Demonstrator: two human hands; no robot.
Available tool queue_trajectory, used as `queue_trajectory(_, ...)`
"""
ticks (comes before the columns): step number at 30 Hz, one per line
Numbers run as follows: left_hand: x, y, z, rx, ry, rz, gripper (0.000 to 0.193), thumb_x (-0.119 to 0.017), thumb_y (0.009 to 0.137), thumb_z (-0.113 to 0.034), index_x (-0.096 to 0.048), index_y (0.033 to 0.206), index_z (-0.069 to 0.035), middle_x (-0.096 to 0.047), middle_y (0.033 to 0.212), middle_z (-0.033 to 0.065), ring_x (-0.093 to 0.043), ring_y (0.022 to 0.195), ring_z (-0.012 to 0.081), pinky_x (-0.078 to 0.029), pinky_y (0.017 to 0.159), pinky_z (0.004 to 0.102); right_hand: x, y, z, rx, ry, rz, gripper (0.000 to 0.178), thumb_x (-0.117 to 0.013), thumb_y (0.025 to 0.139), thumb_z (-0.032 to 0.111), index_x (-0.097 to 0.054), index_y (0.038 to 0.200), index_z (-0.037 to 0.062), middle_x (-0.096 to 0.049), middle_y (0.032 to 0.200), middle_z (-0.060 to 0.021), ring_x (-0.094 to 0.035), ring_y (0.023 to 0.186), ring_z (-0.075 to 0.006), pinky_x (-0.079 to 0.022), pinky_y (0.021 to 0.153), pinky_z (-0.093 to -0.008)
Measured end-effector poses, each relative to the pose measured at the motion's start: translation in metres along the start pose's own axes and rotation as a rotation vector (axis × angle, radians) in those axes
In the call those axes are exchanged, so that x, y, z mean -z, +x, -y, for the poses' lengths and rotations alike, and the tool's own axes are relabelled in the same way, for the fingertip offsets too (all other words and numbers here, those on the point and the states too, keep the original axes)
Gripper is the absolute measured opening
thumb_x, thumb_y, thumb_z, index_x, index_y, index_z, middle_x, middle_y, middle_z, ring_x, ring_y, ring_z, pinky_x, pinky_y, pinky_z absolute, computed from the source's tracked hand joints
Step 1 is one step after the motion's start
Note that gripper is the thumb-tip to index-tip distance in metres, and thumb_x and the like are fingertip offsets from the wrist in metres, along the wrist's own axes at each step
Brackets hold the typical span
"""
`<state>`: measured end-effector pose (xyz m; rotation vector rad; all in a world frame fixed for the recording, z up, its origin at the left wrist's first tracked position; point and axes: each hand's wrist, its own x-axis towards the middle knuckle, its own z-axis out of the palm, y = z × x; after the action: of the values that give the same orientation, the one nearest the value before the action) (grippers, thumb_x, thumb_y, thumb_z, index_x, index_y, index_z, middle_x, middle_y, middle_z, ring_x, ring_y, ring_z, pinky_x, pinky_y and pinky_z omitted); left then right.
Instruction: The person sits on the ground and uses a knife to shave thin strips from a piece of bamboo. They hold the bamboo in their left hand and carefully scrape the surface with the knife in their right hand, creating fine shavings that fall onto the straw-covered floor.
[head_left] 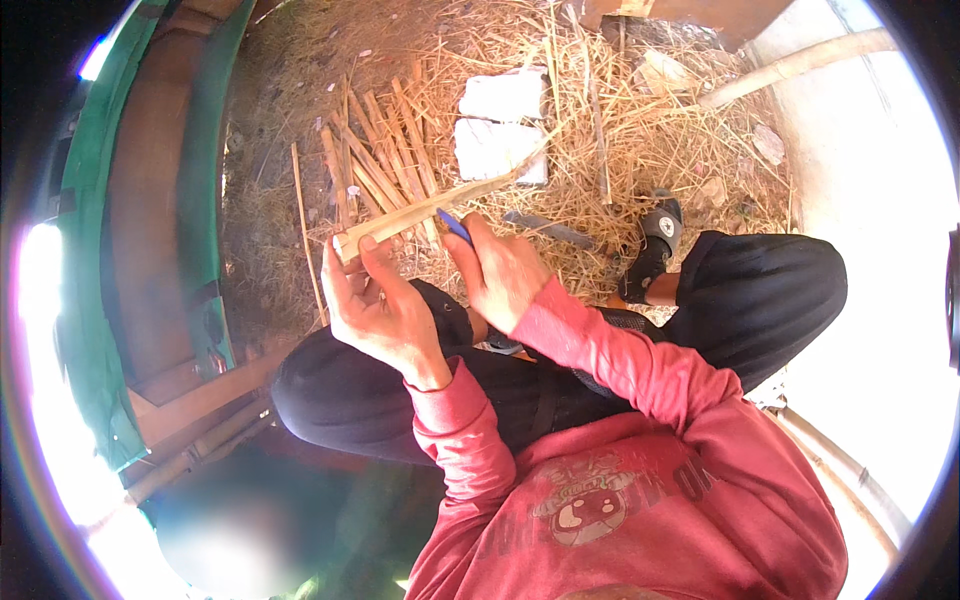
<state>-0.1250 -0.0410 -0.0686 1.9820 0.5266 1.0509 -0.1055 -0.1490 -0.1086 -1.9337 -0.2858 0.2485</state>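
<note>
My left hand (385, 305) pinches the near-left end of a pale split bamboo strip (430, 207). The strip slants away to the upper right, its far end over the white blocks. In my right hand (500, 270) is a slim blue pen (453, 224), gripped between thumb and fingers. Its upper end meets or lies very close to the strip's lower edge; I cannot tell if they touch. On the straw just beyond my right hand lies a long dark blade-like tool (550, 230), partly hidden.
Several cut bamboo strips (385, 145) lie in a pile on the ground ahead. Two white blocks (503, 97) rest beside them on loose straw (650, 130). A bamboo pole (800, 68) leans at the far right. Green sheeting and boards (150, 210) stand at the left.
</note>
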Motion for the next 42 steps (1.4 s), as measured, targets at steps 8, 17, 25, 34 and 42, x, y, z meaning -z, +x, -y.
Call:
queue_trajectory(8,0.001,0.000,0.000,-0.021,0.058,0.018,0.031,-0.064,0.092,-0.005,-0.060,0.117,0.012,-0.068,0.083,0.0164,-0.072,0.073,0.0202,-0.056,0.059,0.0275,-0.008,0.020,-0.016,-0.175,-0.283,0.088,0.033,-0.048,0.100,0.034,-0.054,0.104,0.0017,-0.063,0.067,-0.0255,-0.062,0.060,-0.0456,-0.049,0.054,-0.0544)
queue_trajectory(17,0.002,-0.001,-0.001,-0.053,0.064,0.022,0.031,-0.064,0.092,-0.005,-0.059,0.118,0.011,-0.069,0.084,0.0160,-0.072,0.073,0.0192,-0.057,0.060,0.0275,0.005,0.004,0.016,0.086,-0.208,0.043,0.029,-0.051,0.099,0.032,-0.053,0.103,0.0033,-0.060,0.060,-0.0236,-0.061,0.056,-0.0448,-0.047,0.051,-0.0529)
queue_trajectory(25,0.005,-0.003,0.000,-0.033,0.030,0.046,0.031,-0.063,0.093,-0.005,-0.058,0.119,0.011,-0.068,0.083,0.0162,-0.072,0.074,0.0194,-0.057,0.060,0.0277,0.017,0.007,0.022,0.034,-0.228,0.065,0.027,-0.054,0.098,0.031,-0.054,0.100,0.0043,-0.059,0.059,-0.0254,-0.063,0.060,-0.0456,-0.048,0.050,-0.0533)
queue_trajectory(34,0.003,-0.003,0.004,-0.030,-0.040,0.012,0.031,-0.064,0.093,-0.005,-0.059,0.118,0.011,-0.067,0.083,0.0174,-0.071,0.072,0.0191,-0.056,0.059,0.0272,-0.004,0.016,-0.028,0.026,-0.224,-0.040,0.028,-0.054,0.097,0.031,-0.055,0.103,0.0039,-0.060,0.061,-0.0247,-0.061,0.060,-0.0478,-0.048,0.051,-0.0534)
queue_trajectory(42,0.002,-0.004,0.000,-0.066,-0.005,0.035,0.032,-0.062,0.094,-0.007,-0.057,0.119,0.012,-0.066,0.082,0.0167,-0.071,0.073,0.0199,-0.056,0.059,0.0273,-0.014,0.039,-0.083,-0.095,-0.401,0.012,0.031,-0.051,0.098,0.034,-0.055,0.102,0.0030,-0.060,0.062,-0.0257,-0.060,0.059,-0.0482,-0.049,0.056,-0.0546)
